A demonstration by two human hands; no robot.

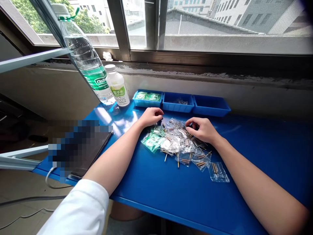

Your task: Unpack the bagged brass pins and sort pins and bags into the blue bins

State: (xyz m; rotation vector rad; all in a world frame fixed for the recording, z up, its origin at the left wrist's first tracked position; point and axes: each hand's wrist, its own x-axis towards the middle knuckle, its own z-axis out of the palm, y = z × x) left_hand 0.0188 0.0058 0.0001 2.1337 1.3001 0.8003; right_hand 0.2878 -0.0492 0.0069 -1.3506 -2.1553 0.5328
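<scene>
We saw a large water bottle (91,54) with a green label and a green strip (69,18) round its neck, at the back of the blue table (151,192). Just right of that bottle we noticed a smaller white bottle (114,79), its label marked 100%. Beyond the large bottle we saw a dark-framed window (124,32), a crumpled white wad (107,56) at its foot, trees (90,23) outside and pale buildings (225,9) farther right. Left of the bottle we found a pale metal bar (31,60). Nearer us than the bottle lay a dark flat device (91,153), partly blurred out; below it we saw a white cable (47,181) and dark cords (31,199).
</scene>
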